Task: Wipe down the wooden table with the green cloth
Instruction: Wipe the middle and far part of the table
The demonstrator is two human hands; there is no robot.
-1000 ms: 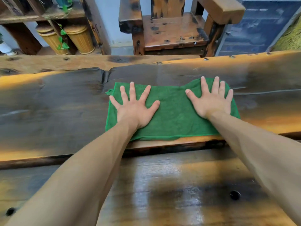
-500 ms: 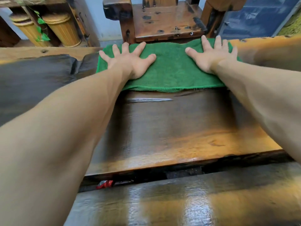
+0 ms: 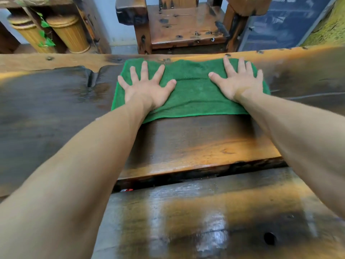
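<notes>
The green cloth [image 3: 192, 90] lies spread flat on the dark wooden table [image 3: 196, 144], near its far edge. My left hand [image 3: 147, 86] presses on the cloth's left part with fingers spread and straight. My right hand [image 3: 240, 81] presses flat on the right part, fingers also spread. Both arms reach forward over the table's glossy, wet-looking surface. Cloth under the palms is hidden.
A wooden armchair [image 3: 186, 25] stands just beyond the table's far edge. Two woven cylinders [image 3: 67, 32] with green leaves sit at the back left. A dark gap [image 3: 186, 178] runs between the table slab and the nearer plank, which has a hole [image 3: 269, 238].
Both hands pushed the cloth from the near part of the slab to its far edge, then drew it slightly back toward me. The hands stay flat throughout.
</notes>
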